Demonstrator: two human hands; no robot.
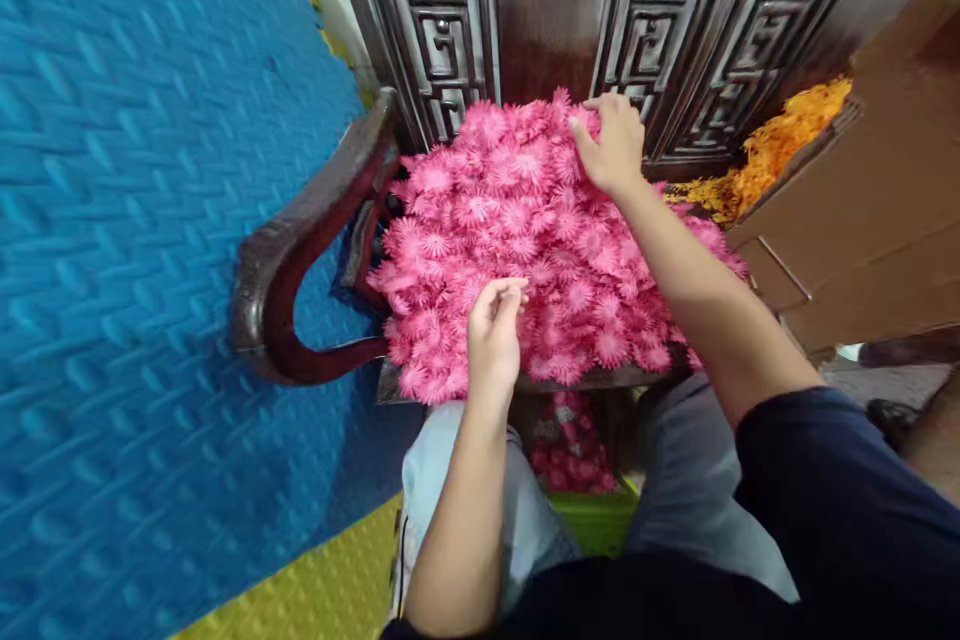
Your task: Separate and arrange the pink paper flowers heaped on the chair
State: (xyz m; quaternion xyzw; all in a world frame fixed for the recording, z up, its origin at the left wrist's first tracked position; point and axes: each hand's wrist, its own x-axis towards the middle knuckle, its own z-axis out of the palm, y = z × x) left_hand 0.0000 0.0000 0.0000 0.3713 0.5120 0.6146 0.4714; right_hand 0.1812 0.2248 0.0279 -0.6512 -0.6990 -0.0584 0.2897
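A broad heap of pink, spiky-petaled flowers covers the dark wooden seat in front of me. Over the near part of the heap is my left hand, its thumb and fingertips pinched together; whatever it holds, if anything, is too small to make out. My right hand reaches to the far right edge of the heap, thumb and fingers spread, touching the flowers there.
A curved wooden armrest stands left of the heap, beside blue matting. Behind rises a carved wooden backrest. At right, a cardboard box adjoins orange flowers. A green container with pink flowers sits below, between my legs.
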